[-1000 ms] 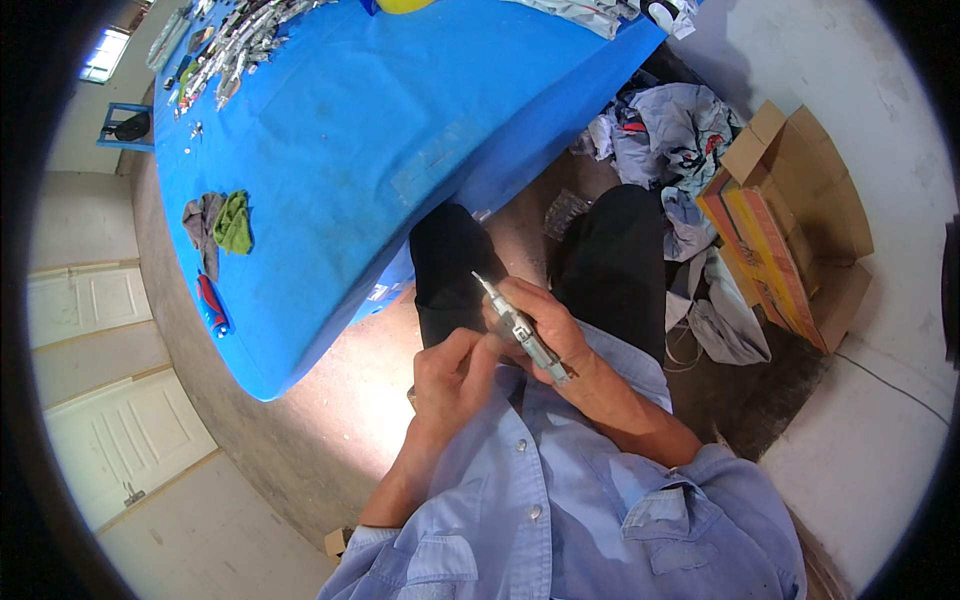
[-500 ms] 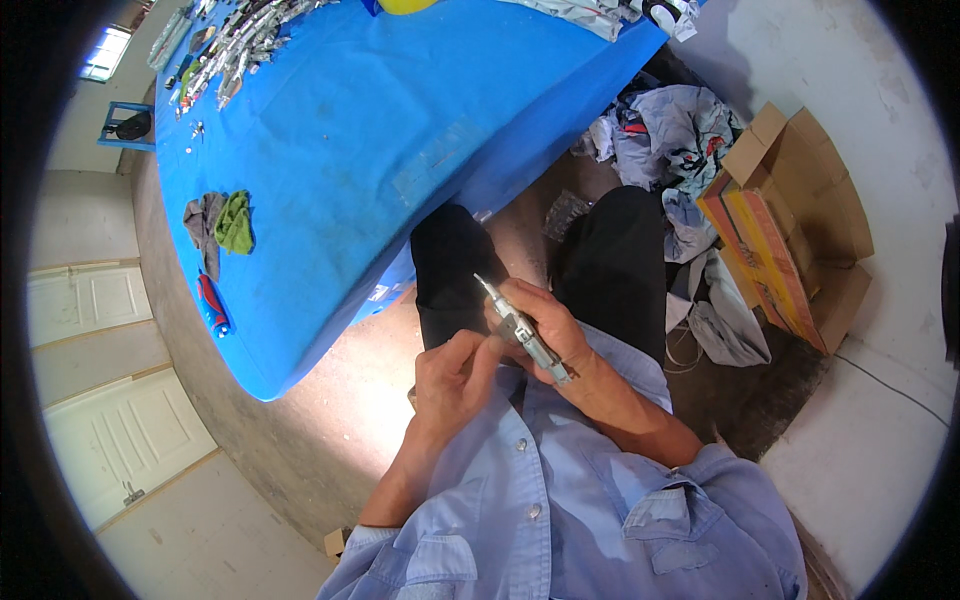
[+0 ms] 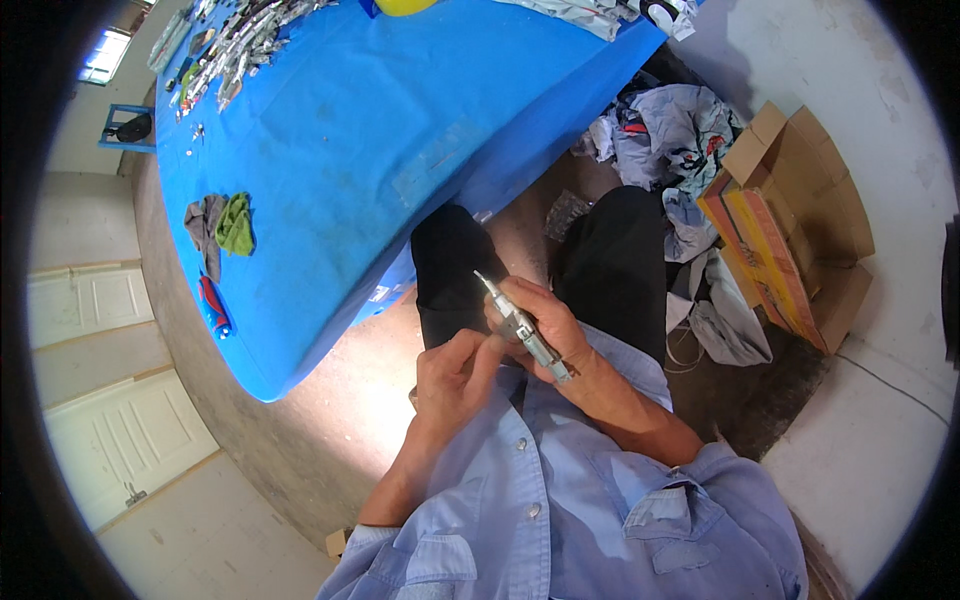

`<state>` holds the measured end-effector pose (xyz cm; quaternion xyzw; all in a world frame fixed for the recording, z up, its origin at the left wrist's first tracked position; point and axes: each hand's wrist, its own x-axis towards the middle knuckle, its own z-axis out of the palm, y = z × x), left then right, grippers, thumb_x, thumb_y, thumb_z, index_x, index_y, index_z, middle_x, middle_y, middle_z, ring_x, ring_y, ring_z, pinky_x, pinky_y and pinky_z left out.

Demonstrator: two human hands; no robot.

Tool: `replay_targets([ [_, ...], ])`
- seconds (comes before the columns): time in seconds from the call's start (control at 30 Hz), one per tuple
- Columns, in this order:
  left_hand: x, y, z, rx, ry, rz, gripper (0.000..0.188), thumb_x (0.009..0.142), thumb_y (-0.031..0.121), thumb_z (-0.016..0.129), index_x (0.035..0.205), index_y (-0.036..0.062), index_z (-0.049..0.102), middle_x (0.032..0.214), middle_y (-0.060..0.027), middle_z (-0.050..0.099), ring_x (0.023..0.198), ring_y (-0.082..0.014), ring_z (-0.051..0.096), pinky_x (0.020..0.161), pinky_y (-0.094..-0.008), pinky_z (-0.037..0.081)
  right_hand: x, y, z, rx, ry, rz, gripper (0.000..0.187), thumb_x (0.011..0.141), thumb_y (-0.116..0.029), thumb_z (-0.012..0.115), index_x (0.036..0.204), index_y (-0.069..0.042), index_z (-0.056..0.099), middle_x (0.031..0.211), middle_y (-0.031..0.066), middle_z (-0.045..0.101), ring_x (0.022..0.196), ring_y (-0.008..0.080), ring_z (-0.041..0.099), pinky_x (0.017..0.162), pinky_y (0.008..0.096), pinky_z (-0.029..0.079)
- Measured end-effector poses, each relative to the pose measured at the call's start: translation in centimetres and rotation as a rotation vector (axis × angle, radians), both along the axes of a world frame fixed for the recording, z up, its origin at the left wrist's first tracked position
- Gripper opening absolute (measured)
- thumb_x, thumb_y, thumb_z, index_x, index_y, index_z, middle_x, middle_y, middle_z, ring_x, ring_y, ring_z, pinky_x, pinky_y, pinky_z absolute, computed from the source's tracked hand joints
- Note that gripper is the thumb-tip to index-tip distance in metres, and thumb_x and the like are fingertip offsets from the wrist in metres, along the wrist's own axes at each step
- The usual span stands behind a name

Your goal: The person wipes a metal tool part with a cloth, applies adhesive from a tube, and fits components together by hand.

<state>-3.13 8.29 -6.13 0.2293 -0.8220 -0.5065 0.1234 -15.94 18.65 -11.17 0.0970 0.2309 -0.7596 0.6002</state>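
Over my lap, my right hand (image 3: 545,315) is wrapped around a slim silver-grey metal device (image 3: 527,331). Its thin pointed tip sticks out away from me, past my fingers, and its wider end lies toward my right wrist. The exact kind of device does not show. My left hand (image 3: 455,380) is closed just to the left of it, with thumb and fingers pinched together close to my right fingers. Whatever lies in that pinch, if anything, is too small or hidden to make out.
A blue-covered table (image 3: 330,130) stands ahead, with a heap of metal parts (image 3: 245,50) at its far left. A green cloth (image 3: 235,224), a grey cloth (image 3: 203,225) and a red-blue item (image 3: 212,305) lie near its left edge. Rightward are crumpled fabrics (image 3: 680,120) and an open cardboard box (image 3: 800,220).
The metal device has shifted very slightly in my right hand. Both hands otherwise keep the same place and grip.
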Motion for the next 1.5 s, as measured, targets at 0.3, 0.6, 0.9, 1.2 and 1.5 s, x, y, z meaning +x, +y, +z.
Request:
replay_targets([
  [0.3, -0.1, 0.0, 0.2, 0.019, -0.024, 0.014, 0.027, 0.101, 0.016, 0.068, 0.080, -0.0001, 0.066, 0.058, -0.0022, 0.057, 0.053, -0.0062, 0.049, 0.047, -0.0263, 0.037, 0.0, 0.0, -0.3, -0.016, -0.005, 0.001, 0.025, 0.107, -0.027, 0.055, 0.101, -0.005, 0.066, 0.080, 0.0014, 0.064, 0.063, 0.0075, 0.058, 0.056, 0.0217, 0.047],
  [0.6, -0.4, 0.1, 0.3, -0.015, -0.010, 0.025, 0.026, 0.101, 0.015, 0.068, 0.080, 0.0000, 0.065, 0.057, -0.0027, 0.057, 0.052, -0.0064, 0.049, 0.047, -0.0269, 0.037, -0.1, 0.1, -0.4, -0.058, -0.018, -0.007, 0.025, 0.107, -0.027, 0.054, 0.100, -0.005, 0.065, 0.079, 0.0012, 0.062, 0.062, 0.0071, 0.056, 0.056, 0.0221, 0.048],
  [0.9, -0.5, -0.2, 0.1, -0.009, -0.017, 0.023, 0.026, 0.102, 0.017, 0.068, 0.081, 0.0004, 0.066, 0.057, -0.0023, 0.057, 0.052, -0.0065, 0.050, 0.047, -0.0264, 0.037, 0.0, 0.1, 0.1, -0.017, -0.003, 0.003, 0.024, 0.106, -0.026, 0.056, 0.101, -0.005, 0.066, 0.082, 0.0022, 0.065, 0.063, 0.0076, 0.058, 0.056, 0.0213, 0.048],
  [1.2, 0.0, -0.3, -0.2, -0.003, -0.026, 0.039, 0.029, 0.103, 0.018, 0.067, 0.081, 0.0000, 0.066, 0.059, -0.0008, 0.058, 0.053, -0.0053, 0.050, 0.047, -0.0248, 0.037, 0.1, -0.1, 0.1, 0.011, -0.006, -0.001, 0.024, 0.106, -0.026, 0.056, 0.101, -0.006, 0.067, 0.080, 0.0007, 0.065, 0.061, 0.0078, 0.059, 0.055, 0.0215, 0.048],
  [1.5, 0.2, -0.1, -0.4, 0.048, -0.041, -0.007, 0.031, 0.103, 0.022, 0.067, 0.081, 0.0000, 0.066, 0.059, -0.0008, 0.058, 0.055, -0.0053, 0.051, 0.049, -0.0252, 0.038, 0.0, -0.1, 0.1, 0.016, 0.001, 0.009, 0.023, 0.106, -0.026, 0.057, 0.100, -0.006, 0.067, 0.079, 0.0014, 0.065, 0.063, 0.0086, 0.061, 0.059, 0.0217, 0.053],
])
